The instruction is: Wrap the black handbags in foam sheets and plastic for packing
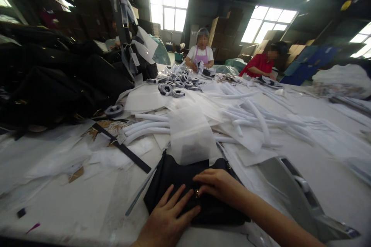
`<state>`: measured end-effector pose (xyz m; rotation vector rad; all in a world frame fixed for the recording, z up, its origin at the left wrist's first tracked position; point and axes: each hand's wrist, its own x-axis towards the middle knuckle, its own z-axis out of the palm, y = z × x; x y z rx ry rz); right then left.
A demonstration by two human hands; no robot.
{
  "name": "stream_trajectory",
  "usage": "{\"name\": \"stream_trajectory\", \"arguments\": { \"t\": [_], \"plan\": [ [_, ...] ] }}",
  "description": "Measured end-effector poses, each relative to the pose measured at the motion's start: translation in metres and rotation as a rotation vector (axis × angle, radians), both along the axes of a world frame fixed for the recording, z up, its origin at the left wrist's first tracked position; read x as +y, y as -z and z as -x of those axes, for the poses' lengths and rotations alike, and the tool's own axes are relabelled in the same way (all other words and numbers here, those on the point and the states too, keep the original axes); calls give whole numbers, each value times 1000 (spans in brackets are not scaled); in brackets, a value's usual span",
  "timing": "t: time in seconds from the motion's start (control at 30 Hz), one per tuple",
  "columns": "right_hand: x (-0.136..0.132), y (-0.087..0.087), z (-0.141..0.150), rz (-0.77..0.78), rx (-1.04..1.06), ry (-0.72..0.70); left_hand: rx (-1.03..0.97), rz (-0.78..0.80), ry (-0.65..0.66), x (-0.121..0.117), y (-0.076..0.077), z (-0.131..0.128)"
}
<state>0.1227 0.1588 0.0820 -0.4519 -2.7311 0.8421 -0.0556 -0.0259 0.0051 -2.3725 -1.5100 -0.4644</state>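
A black handbag [179, 170] lies on the white table in front of me, with a small gold-coloured clasp [197, 193] at its middle. My left hand [171, 216] rests flat on the bag's lower left part, its fingers spread. From the right, my right hand [217, 185] reaches over the bag. Its fingers are bent but apart, and the lower fingertip touches or nearly touches the clasp. A sheet of white wrapping paper [191, 135] stands up from the bag's top opening. Out to the left of the bag sticks a thin grey strap [142, 193].
Black bags [58, 81] are heaped at the left. White foam tubes [257, 119], paper sheets and wrapped rolls [166, 89] cover the table beyond. A grey-green tool-like object [301, 197] lies at right, a black strip [124, 148] at left. Two people work across the table.
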Motion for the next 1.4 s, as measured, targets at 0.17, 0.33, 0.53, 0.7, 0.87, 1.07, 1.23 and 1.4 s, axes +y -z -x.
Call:
{"name": "stream_trajectory", "arguments": {
  "t": [0.17, 0.33, 0.53, 0.7, 0.87, 1.07, 1.23, 1.4],
  "plan": [
    [52, -18, 13, -54, 193, 592, 25, 4, -2, 1, 1, 1],
    [82, -37, 42, 60, 165, 576, -35, 66, -15, -1, 3, 0],
    [17, -111, 21, -216, 216, 355, -84, 84, -41, -2, -3, -4],
    [-44, -80, -2, -499, -123, -51, -162, 55, -52, 0, -8, -7],
    [-43, 11, -22, -185, -43, 273, -184, 102, -35, -3, -9, -6],
    [-40, 59, -36, -36, 147, 273, -414, 299, -8, 2, -29, -9],
    [-40, 59, -36, 30, 221, 328, -703, 317, -171, 27, -40, -16],
    [-39, 56, -36, 101, 282, 411, -676, 328, -127, 50, -43, -17]
  ]
}}
